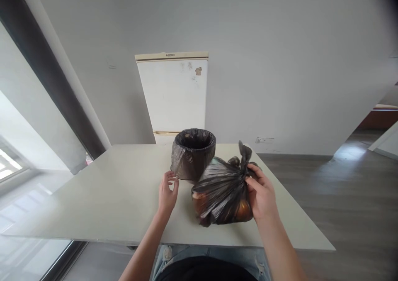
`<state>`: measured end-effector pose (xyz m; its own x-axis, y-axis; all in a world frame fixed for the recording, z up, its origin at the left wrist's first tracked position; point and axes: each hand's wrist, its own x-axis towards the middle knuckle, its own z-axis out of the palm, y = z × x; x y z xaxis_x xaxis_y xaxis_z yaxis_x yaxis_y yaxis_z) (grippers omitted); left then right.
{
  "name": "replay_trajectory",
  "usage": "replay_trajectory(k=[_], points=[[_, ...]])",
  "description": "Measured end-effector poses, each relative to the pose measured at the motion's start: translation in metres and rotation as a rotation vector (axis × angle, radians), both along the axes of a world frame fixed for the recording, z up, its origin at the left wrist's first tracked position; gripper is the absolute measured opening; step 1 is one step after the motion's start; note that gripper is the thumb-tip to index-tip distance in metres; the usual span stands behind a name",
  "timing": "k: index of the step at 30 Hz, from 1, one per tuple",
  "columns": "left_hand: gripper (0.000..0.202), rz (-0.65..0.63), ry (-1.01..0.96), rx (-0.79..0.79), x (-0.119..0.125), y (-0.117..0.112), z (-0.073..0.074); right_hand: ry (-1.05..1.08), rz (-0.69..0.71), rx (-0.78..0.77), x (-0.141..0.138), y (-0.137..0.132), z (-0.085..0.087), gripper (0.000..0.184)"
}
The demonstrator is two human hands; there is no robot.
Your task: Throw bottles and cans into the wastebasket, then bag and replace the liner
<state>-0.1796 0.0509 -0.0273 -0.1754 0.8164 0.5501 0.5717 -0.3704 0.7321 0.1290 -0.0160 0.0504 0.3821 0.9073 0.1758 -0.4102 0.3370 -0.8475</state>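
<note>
My right hand [262, 192] grips a knotted black plastic bag [222, 194] by its gathered neck, just below the knot. The bag is bulging and tilted over the table, with orange and brownish contents showing through the thin film. A dark bin [195, 160] stands upright behind it, lined with a thin black bin liner [179, 158] folded down over the rim. At the bin's lower left, my left hand [168, 191] has its fingers curled and thumb close to them in a pinch at the liner's hanging edge.
The pale table [124, 198] extends far to the left. Behind its far edge stands a white fridge [174, 94] against the grey wall [264, 65]. A wall socket [265, 140] sits low beside it. Wooden floor [317, 181] lies on the right, a bright window [10, 160] on the left.
</note>
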Motion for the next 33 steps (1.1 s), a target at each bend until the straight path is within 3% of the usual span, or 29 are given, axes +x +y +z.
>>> replay_trajectory(k=[3, 5, 11, 14, 18, 20, 23, 26, 30, 31, 33], points=[[0.025, 0.135, -0.026, 0.140, 0.018, -0.018, 0.007, 0.126, -0.072, -0.055, 0.009, 0.000, -0.005, 0.051], [0.017, 0.145, -0.007, 0.215, 0.030, -0.033, 0.020, 0.148, -0.055, -0.079, 0.011, -0.003, -0.007, 0.051], [0.016, -0.243, 0.101, 0.249, 0.067, -0.082, 0.072, -0.008, 0.155, -0.029, 0.005, -0.019, -0.001, 0.044], [0.029, -0.317, 0.139, 0.285, 0.080, -0.094, 0.093, -0.247, 0.239, 0.072, 0.001, -0.027, 0.016, 0.033], [0.048, -0.293, 0.169, 0.267, 0.088, -0.092, 0.111, -0.635, 0.358, 0.176, -0.008, -0.028, 0.049, 0.016], [0.046, -0.269, 0.129, 0.262, 0.090, -0.088, 0.115, -0.736, 0.446, 0.258, -0.014, -0.023, 0.066, 0.016], [0.025, -0.295, 0.030, 0.240, 0.089, -0.085, 0.115, -0.772, 0.545, 0.357, -0.024, -0.013, 0.081, 0.016], [0.009, -0.224, -0.091, 0.177, 0.087, -0.086, 0.113, -0.737, 0.462, 0.307, -0.032, -0.006, 0.079, 0.014], [0.016, -0.124, -0.216, 0.068, 0.085, -0.091, 0.111, -0.794, 0.102, 0.178, -0.038, -0.006, 0.058, 0.061], [0.019, -0.138, -0.248, 0.043, 0.085, -0.091, 0.111, -0.832, 0.044, 0.147, -0.039, -0.008, 0.054, 0.062], [0.022, -0.174, -0.292, 0.009, 0.083, -0.091, 0.111, -0.930, 0.032, 0.101, -0.037, -0.011, 0.048, 0.041]])
